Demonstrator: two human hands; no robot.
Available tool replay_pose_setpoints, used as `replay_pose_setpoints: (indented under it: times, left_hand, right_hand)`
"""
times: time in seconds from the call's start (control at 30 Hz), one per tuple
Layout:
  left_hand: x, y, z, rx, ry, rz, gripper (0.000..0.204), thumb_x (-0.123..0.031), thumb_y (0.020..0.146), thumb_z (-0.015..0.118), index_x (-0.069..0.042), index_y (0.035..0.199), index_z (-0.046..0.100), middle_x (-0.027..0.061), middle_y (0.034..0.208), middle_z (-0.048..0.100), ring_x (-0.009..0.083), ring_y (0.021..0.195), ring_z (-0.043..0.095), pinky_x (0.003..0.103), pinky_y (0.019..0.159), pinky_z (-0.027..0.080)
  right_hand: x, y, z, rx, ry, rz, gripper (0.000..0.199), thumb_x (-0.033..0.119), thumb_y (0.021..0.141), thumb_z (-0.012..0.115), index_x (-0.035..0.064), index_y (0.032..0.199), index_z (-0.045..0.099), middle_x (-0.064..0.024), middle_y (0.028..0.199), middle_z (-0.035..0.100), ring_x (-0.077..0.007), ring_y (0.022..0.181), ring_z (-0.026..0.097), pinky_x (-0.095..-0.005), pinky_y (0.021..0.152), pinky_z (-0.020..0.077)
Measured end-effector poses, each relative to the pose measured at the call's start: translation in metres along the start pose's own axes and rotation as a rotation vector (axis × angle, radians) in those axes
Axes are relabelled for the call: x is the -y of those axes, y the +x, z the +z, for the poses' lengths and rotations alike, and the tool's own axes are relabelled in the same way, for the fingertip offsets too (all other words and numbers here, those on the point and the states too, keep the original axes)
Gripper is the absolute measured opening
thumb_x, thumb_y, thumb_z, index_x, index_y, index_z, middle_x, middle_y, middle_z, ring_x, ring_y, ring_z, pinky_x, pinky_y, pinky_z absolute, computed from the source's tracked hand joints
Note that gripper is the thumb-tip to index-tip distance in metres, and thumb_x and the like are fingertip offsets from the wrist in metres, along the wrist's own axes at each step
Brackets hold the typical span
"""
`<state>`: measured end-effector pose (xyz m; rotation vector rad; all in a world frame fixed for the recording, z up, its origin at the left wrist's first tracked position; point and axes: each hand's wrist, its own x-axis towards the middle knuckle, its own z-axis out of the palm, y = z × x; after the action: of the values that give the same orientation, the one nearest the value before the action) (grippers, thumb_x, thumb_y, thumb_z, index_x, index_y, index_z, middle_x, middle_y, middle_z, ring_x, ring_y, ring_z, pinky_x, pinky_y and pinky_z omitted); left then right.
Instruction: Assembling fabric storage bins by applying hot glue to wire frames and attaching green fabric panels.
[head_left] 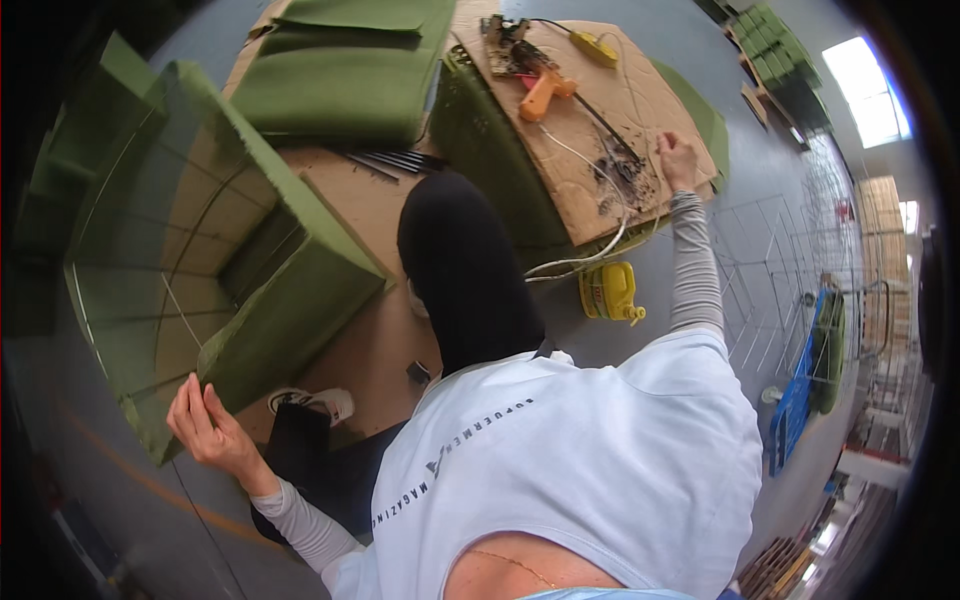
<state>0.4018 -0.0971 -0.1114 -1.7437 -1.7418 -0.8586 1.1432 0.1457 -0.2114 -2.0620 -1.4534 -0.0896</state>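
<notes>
My left hand (212,428) is at the near lower corner of a green felt box (290,290) with thin metal wires across its open side. Its fingers are stretched out, the tips close to the felt edge; contact is hard to tell. Over the right part of a cardboard sheet (590,180), my right hand (677,160) has its fingers curled in. What they may hold is hidden. An orange glue gun (545,92) lies on that cardboard with a black stick (608,128) beside it. Dark stains (625,180) mark the sheet near my right hand.
A yellow extension socket (593,48) and a white cord (580,152) lie on the cardboard. A yellow jug (608,290) stands below it on the floor. Stacked green felt panels (335,85) and black sticks (400,162) are ahead. Wire frames (765,270) and a blue cart (795,400) are right.
</notes>
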Motion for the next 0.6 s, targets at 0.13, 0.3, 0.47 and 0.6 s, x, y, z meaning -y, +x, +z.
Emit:
replay_pose_setpoints:
  times: [0.13, 0.3, 0.47, 0.6]
  left_hand:
    - [0.001, -0.002, 0.000, -0.027, 0.053, -0.005, 0.017, -0.009, 0.093, 0.068, 0.001, 0.106, 0.073, 0.0101, 0.100, 0.070, 0.0282, 0.089, 0.063, 0.040, 0.075, 0.053]
    - [0.005, -0.015, -0.005, -0.138, 0.097, 0.059, 0.015, -0.010, 0.094, 0.067, 0.002, 0.102, 0.074, 0.0109, 0.097, 0.071, 0.0280, 0.086, 0.064, 0.039, 0.074, 0.052]
    - [0.008, -0.028, -0.010, -0.133, 0.098, 0.073, 0.011, -0.007, 0.094, 0.067, -0.001, 0.100, 0.074, 0.0102, 0.093, 0.071, 0.0266, 0.083, 0.065, 0.038, 0.071, 0.052]
    - [0.001, -0.030, -0.006, -0.096, 0.099, 0.077, 0.011, -0.007, 0.094, 0.067, -0.001, 0.099, 0.075, 0.0102, 0.092, 0.071, 0.0265, 0.083, 0.065, 0.038, 0.070, 0.052]
  right_hand:
    - [-0.052, -0.035, 0.013, 0.223, -0.191, 0.182, 0.040, 0.041, 0.092, 0.061, 0.0028, 0.093, 0.073, -0.0143, 0.078, 0.073, -0.0271, 0.080, 0.073, -0.0390, 0.073, 0.0540]
    - [-0.083, -0.093, -0.011, 0.165, -0.532, 0.207, 0.043, 0.042, 0.086, 0.062, 0.0009, 0.087, 0.074, -0.0196, 0.086, 0.072, -0.0395, 0.090, 0.069, -0.0498, 0.081, 0.0523]
    - [-0.139, -0.195, -0.010, 1.319, -0.933, -0.147, 0.039, 0.040, 0.087, 0.064, 0.0018, 0.086, 0.075, -0.0201, 0.088, 0.073, -0.0327, 0.080, 0.073, -0.0401, 0.075, 0.0594]
    - [-0.161, -0.285, -0.011, 0.781, 0.125, 1.297, 0.053, 0.048, 0.089, 0.066, -0.0045, 0.096, 0.065, -0.0220, 0.078, 0.071, -0.0368, 0.075, 0.073, -0.0477, 0.067, 0.0616]
